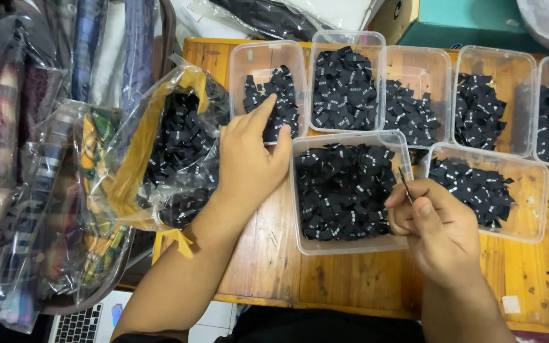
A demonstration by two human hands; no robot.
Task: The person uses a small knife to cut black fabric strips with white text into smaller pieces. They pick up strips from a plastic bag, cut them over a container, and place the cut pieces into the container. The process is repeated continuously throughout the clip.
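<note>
The left hand (pixel 249 159) reaches, fingers spread open, into a clear plastic tub at eleven o'clock (pixel 239 70), fingertips on its small black woven labels (pixel 274 105). The right hand (pixel 436 225) pinches slim dark metal tweezers (pixel 405 184) over the near central tub of labels (pixel 344 248) (nothing visibly held in the tips). More tubs line the wooden tabletop (pixel 268 267); a crinkled plastic bag of labels (pixel 173 152) slumps at nine o'clock. The reaching forearm could likely nudge that bag and spill labels.
</note>
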